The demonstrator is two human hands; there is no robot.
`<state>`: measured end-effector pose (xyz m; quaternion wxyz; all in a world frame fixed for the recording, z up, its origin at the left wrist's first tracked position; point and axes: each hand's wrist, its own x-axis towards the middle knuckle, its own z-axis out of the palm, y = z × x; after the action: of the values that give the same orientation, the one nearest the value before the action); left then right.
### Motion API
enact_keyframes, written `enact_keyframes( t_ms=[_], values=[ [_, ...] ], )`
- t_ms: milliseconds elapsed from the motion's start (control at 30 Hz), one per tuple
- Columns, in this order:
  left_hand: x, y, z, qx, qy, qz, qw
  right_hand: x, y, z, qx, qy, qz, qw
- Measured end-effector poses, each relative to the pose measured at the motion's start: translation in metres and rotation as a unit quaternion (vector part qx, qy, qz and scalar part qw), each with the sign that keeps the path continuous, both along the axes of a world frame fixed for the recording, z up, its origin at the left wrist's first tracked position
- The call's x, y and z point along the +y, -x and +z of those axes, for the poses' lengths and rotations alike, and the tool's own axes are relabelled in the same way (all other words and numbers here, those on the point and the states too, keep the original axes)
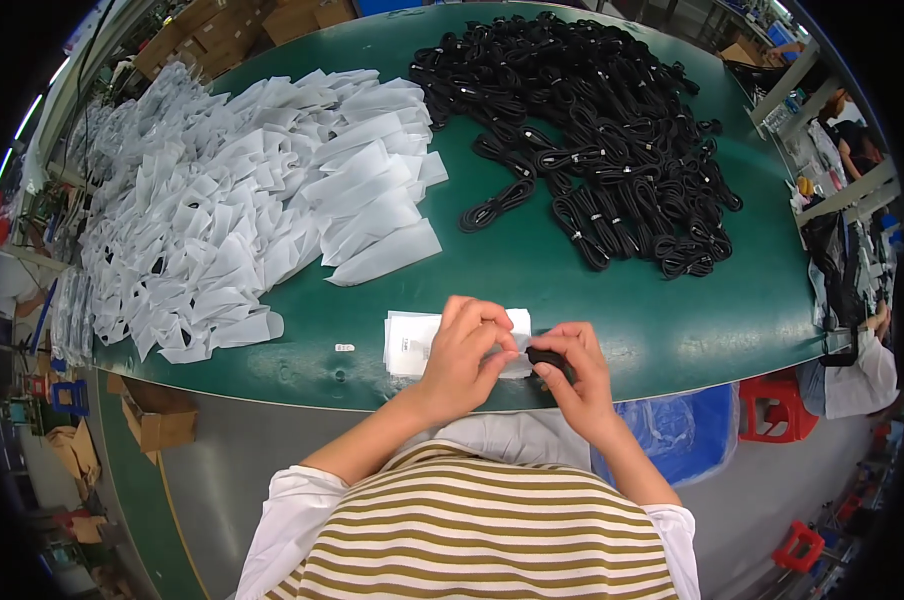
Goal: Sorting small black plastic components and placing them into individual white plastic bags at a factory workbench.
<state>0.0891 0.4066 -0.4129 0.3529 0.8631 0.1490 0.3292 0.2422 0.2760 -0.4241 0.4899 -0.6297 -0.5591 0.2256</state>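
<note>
The left hand (pixel 464 350) rests on a small stack of flat white translucent plastic bags (pixel 412 342) lying at the near edge of the green work table (pixel 532 270). Its fingers are curled and pinch the open right end of the top bag, close to the right hand.

The right hand (pixel 572 365) grips a coiled black cable bundle (pixel 550 358), with fingers closed around it. The bundle sits at the mouth of the top bag, just beside the left fingertips; how far it has entered the bag cannot be determined, since the fingers cover the joint.

A small white label (pixel 344 347) lies on the table surface to the left of the bag stack, apart from it.

Further back on the left, a large heap of filled white plastic bags (pixel 242 200) covers much of the table. Further back on the right, a large pile of coiled black cables with light ties (pixel 592 130) occupies the far side. One separate black cable coil (pixel 497 205) lies between the two heaps.

Below the table edge on the right, a blue plastic bag (pixel 672 430) and a red plastic stool (pixel 770 405) stand on the floor. A brown cardboard box (pixel 162 425) sits beneath the table on the left. Another person in a white sleeve (pixel 857 375) is at the right edge of the view.
</note>
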Motion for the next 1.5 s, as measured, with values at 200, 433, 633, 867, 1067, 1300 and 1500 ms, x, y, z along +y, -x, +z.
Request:
enact_keyframes(
  t_ms=[200, 433, 633, 867, 1067, 1300, 1500],
  values=[
    [0.027, 0.017, 0.016, -0.166, 0.330, 0.040, 0.928, 0.030, 0.007, 0.008, 0.065, -0.085, -0.040, 0.993],
    [0.096, 0.037, 0.031, -0.252, 0.327, 0.176, 0.894, 0.078, -0.086, -0.016, -0.436, -0.027, -0.225, 0.871],
    [0.051, 0.004, 0.000, -0.030, -0.105, 0.129, 0.986, 0.065, -0.084, -0.034, -0.360, -0.022, -0.191, 0.913],
    [-0.004, -0.006, -0.042, 0.123, -0.068, 0.003, 0.990, 0.003, -0.044, -0.007, -0.135, 0.043, -0.124, 0.982],
    [0.000, -0.004, -0.038, 0.103, 0.078, 0.015, 0.991, -0.027, -0.033, 0.010, -0.200, 0.009, -0.082, 0.976],
    [-0.004, -0.005, -0.029, 0.024, 0.278, -0.007, 0.960, -0.027, -0.036, 0.010, -0.206, 0.025, 0.055, 0.977],
    [-0.003, -0.003, -0.014, -0.007, 0.017, -0.061, 0.998, -0.017, -0.025, 0.000, 0.268, 0.275, -0.002, 0.923]
  ],
)
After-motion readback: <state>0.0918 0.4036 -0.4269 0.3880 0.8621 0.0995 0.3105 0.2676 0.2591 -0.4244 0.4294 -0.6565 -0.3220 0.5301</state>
